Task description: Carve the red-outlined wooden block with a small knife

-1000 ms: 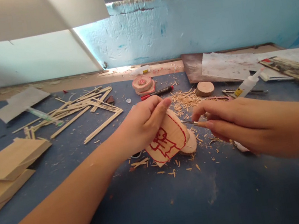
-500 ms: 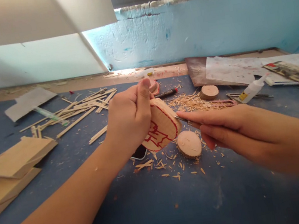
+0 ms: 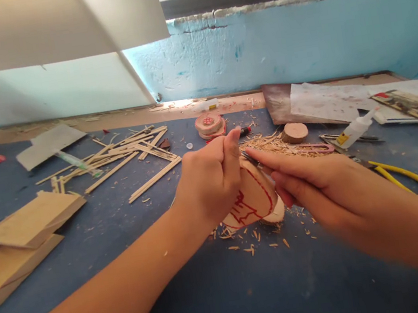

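Note:
My left hand (image 3: pixel 210 180) is closed around a flat piece of wood (image 3: pixel 258 193) with a red line drawing and a red border on its face. The piece is tilted above the table. In my right hand (image 3: pixel 315 176) is a small craft knife (image 3: pixel 249 158), its handle mostly hidden by the fingers. The metal tip meets the upper edge of the wood, close to my left thumb, and my right index finger lies stretched along it. Below the piece, partly covered by it, a round wood slice (image 3: pixel 275 213) lies among shavings.
Thin wooden sticks (image 3: pixel 121 152) and stacked wood blocks (image 3: pixel 32 219) lie to the left. Behind my hands are decorated wood slices (image 3: pixel 208 123), a pile of shavings (image 3: pixel 266 143) and another slice (image 3: pixel 295 132). A glue bottle (image 3: pixel 355 129) and yellow-handled pliers (image 3: pixel 414 174) are at right.
Both hands and the wood piece have shifted right in view. The knife tip has gone from the piece's right side to its upper edge. The pliers and decorated slices now show more.

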The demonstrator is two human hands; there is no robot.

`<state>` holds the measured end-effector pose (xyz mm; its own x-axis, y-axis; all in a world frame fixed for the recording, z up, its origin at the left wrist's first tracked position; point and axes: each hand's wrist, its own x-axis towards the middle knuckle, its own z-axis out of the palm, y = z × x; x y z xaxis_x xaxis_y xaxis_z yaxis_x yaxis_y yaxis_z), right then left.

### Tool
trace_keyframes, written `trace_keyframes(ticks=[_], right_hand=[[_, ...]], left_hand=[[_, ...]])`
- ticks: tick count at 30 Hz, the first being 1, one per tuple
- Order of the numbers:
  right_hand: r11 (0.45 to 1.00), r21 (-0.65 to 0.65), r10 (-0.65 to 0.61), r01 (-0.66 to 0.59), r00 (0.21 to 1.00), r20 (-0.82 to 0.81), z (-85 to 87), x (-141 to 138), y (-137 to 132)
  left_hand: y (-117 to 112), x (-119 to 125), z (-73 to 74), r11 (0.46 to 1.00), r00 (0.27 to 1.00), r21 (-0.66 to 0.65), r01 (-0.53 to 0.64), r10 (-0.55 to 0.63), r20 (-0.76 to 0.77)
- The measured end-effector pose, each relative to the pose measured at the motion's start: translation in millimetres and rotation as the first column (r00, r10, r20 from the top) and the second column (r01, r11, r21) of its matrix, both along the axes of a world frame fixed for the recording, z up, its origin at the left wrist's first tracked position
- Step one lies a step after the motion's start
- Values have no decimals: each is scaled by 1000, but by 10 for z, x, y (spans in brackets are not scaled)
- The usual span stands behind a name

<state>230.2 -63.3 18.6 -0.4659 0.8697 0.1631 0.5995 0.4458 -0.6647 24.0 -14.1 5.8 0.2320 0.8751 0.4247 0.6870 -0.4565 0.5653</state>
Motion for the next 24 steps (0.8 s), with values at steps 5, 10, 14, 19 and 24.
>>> trace_keyframes(ticks=[5, 10, 14, 19, 24], right_hand=[[994, 61, -89, 90, 996, -23, 71, 45, 19], [1000, -20, 13, -12, 1000, 25, 244, 148, 118], [993, -96, 72, -63, 994, 83, 289, 234, 174], [982, -122, 158, -142, 979, 131, 303, 291, 136], [992, -40, 124, -119, 979, 162, 341, 385, 135]], left_hand=[[94, -91, -9, 999, 994, -34, -37, 40, 105], [209, -131, -94, 989, 966, -149, 10, 29, 257], [219, -140, -155, 913, 923, -264, 310, -223, 312], [261, -237, -92, 598, 784, -508, 621, -490, 382], [316, -267, -51, 584, 757, -489, 648, -423, 498]])
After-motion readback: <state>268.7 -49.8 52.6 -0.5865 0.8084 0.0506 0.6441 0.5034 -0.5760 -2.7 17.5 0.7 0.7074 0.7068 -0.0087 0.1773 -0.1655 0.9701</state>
